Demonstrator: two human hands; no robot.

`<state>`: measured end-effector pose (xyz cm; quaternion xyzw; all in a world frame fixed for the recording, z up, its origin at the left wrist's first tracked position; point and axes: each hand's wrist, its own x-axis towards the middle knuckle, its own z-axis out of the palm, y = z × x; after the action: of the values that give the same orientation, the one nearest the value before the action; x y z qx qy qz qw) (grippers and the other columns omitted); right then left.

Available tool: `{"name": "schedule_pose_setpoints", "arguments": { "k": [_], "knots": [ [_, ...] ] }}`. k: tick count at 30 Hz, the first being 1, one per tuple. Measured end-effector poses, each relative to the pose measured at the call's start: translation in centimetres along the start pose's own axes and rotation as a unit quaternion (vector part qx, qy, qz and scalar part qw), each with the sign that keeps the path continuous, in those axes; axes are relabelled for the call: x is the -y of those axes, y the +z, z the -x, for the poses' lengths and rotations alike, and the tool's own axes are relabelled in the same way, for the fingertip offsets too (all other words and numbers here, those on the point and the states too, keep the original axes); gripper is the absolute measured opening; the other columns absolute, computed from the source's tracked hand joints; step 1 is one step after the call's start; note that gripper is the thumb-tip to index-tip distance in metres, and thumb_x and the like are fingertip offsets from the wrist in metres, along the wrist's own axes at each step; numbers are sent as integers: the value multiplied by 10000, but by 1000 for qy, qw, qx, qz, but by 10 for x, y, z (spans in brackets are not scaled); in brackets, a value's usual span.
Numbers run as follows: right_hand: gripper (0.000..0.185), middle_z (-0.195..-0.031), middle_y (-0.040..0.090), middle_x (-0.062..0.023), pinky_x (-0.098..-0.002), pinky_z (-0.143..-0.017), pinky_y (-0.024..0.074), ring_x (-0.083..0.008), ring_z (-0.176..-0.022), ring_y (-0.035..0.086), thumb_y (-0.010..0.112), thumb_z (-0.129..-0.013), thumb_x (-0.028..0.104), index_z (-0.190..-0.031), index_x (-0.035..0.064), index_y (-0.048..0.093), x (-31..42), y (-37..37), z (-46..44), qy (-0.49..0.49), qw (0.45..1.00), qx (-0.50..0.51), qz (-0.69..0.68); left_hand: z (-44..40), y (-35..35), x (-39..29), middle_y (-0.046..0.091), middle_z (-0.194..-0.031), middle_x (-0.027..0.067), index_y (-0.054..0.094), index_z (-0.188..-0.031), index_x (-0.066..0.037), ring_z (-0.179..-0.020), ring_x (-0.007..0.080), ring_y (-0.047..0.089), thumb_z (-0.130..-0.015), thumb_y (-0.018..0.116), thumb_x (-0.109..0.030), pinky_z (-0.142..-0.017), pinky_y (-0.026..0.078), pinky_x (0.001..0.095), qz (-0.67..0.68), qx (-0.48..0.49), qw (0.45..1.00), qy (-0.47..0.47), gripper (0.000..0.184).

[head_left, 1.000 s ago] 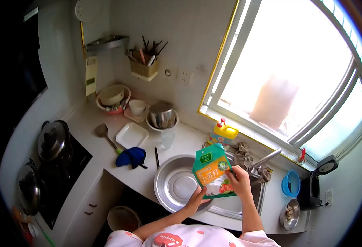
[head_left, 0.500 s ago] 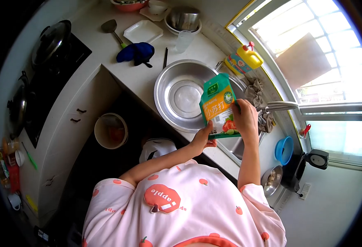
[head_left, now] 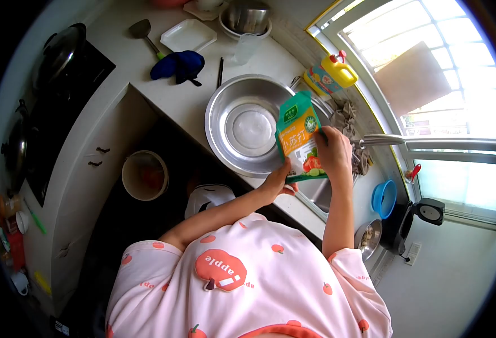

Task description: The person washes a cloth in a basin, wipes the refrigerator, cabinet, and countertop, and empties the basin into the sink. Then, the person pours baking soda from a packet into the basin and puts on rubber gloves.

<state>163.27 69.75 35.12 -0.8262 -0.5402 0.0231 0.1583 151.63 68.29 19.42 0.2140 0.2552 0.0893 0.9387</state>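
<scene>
A green and orange bag of baking soda (head_left: 299, 138) is held upright between my two hands, above the near right side of a wide steel basin (head_left: 220, 127). My left hand (head_left: 276, 183) grips the bag's lower left corner, thumb on the front and fingers behind. My right hand (head_left: 335, 151) pinches its right edge, with the fingers partly hidden. The bag's printed front faces me, and its top looks flat. No contents show in the part of the basin I can see.
Behind the basin stands a yellow jug (head_left: 331, 76) with a red cap. A faucet (head_left: 380, 139) juts in at the right over the sink (head_left: 321, 194). Farther back lie a blue cloth (head_left: 177, 66), a spatula (head_left: 141, 29) and a white tray (head_left: 189, 36). A bucket (head_left: 145, 174) stands on the floor.
The view has shifted slightly, so the counter things sit a little farther left and up. Both hands keep hold of the bag, which has turned slightly.
</scene>
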Motion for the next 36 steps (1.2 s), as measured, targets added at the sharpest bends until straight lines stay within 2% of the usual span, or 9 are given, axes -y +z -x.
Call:
{"name": "schedule_pose_setpoints", "arguments": {
  "k": [3, 9, 11, 15, 18, 21, 28, 31, 36],
  "knots": [
    [160, -778, 573, -187, -464, -671, 442, -401, -761, 559, 575, -841, 149, -791, -2, 587, 5, -7, -8, 14, 999, 25, 27, -2, -8, -3, 594, -726, 49, 509, -1071, -97, -667, 163, 615, -913, 326, -645, -590, 512, 320, -1, 42, 999, 9, 599],
    [136, -782, 573, -179, -466, -677, 443, -394, -778, 566, 577, -840, 136, -815, 3, 595, 6, 1, -13, 11, 1000, 13, -3, -2, -8, -9, 602, -790, 40, 509, -1086, -108, -700, 152, 610, -931, 310, -621, -604, 507, 307, 13, 15, 1000, -14, 571],
    [142, -780, 569, -183, -467, -674, 441, -395, -777, 565, 581, -839, 134, -791, 0, 579, -5, 16, -14, 9, 999, 50, 0, -23, -25, 1, 602, -814, 39, 490, -1129, -118, -701, 149, 608, -935, 313, -613, -598, 507, 313, 2, 12, 999, -45, 561],
    [161, -784, 569, -173, -465, -670, 441, -394, -770, 564, 573, -853, 143, -782, -2, 563, 15, -4, -17, 29, 999, 27, -10, -1, -3, -19, 598, -801, 30, 511, -1088, -118, -686, 144, 604, -908, 346, -644, -576, 494, 310, 30, 28, 999, 2, 580],
    [149, -783, 568, -177, -449, -672, 442, -397, -775, 560, 588, -840, 137, -795, -5, 572, -13, 30, -14, 11, 999, 50, 11, -33, -32, 8, 591, -814, 26, 496, -1115, -126, -673, 156, 595, -891, 381, -653, -558, 485, 312, 30, 4, 998, -51, 584],
    [146, -773, 561, -180, -437, -671, 434, -392, -782, 557, 594, -833, 137, -807, -5, 572, -15, 30, -25, 11, 999, 42, -1, -16, -18, -4, 570, -750, 23, 530, -1058, -100, -653, 138, 588, -871, 407, -676, -540, 500, 307, 41, -4, 999, -31, 618],
    [141, -798, 566, -175, -419, -657, 435, -387, -775, 559, 601, -832, 138, -834, -1, 580, 4, 1, -16, 42, 998, 42, -31, -8, -7, -7, 578, -784, 26, 526, -1039, -85, -663, 122, 593, -861, 382, -704, -540, 494, 279, 13, 12, 1000, 25, 660],
    [129, -800, 565, -176, -419, -658, 437, -388, -785, 560, 600, -833, 128, -847, 0, 587, -19, 35, -12, 2, 999, 50, -22, -22, -25, 7, 577, -789, 37, 501, -1088, -103, -670, 155, 590, -884, 406, -655, -545, 482, 302, 32, -14, 998, -44, 596],
    [122, -790, 571, -169, -418, -666, 436, -381, -777, 559, 607, -829, 108, -834, -11, 577, -13, 21, -4, 37, 998, 36, -35, -14, -22, 7, 577, -842, 34, 498, -1117, -87, -669, 148, 583, -871, 399, -675, -540, 480, 291, 18, 17, 1000, -1, 646]
  ]
}}
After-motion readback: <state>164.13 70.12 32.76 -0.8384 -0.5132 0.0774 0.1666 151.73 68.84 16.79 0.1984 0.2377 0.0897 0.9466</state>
